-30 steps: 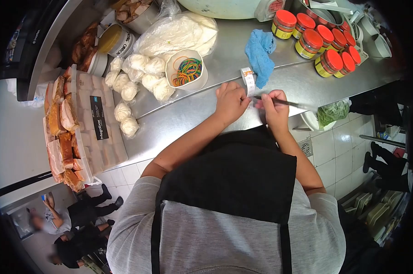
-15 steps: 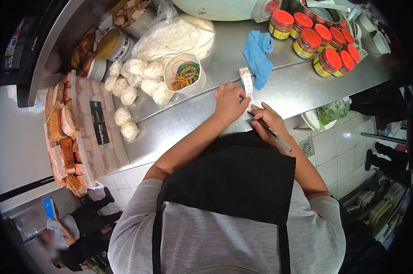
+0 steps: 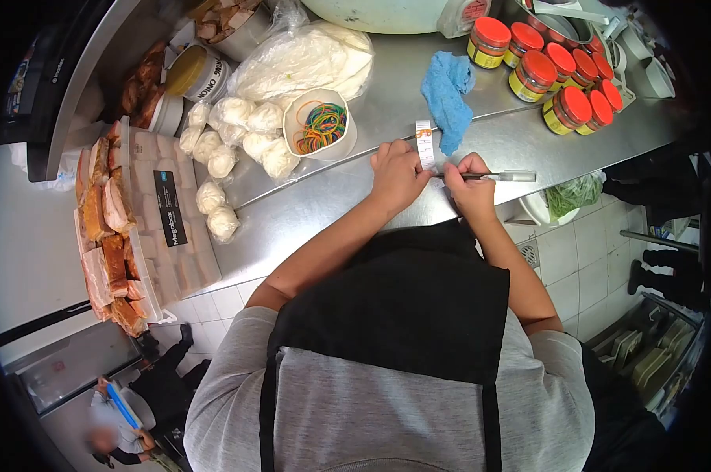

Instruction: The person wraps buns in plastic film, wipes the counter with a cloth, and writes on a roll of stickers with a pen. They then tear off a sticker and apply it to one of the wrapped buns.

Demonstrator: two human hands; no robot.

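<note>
A strip of white printed labels (image 3: 424, 146) curls up off the steel counter, with its lower end between my hands. My left hand (image 3: 398, 175) is closed at that end, thumb and fingertips pressed on the strip. My right hand (image 3: 472, 186) grips a dark pen with a clear cap (image 3: 516, 176), which lies almost level and points to the right. The fingertips of both hands are close together at the strip's lower end. Just beyond the strip lies a crumpled blue cloth (image 3: 448, 94).
Red-lidded jars (image 3: 560, 63) stand at the back right. Left of my hands are a tub of rubber bands (image 3: 321, 130), bagged white dough balls (image 3: 223, 223) and a plastic box (image 3: 186, 212) topped with meat pieces. Behind at lower left, a person (image 3: 123, 409) holds something blue.
The pen has swung from slanting down to nearly level as my right hand turned. The label strip now curls upward. At lower left, the person has lowered the blue thing.
</note>
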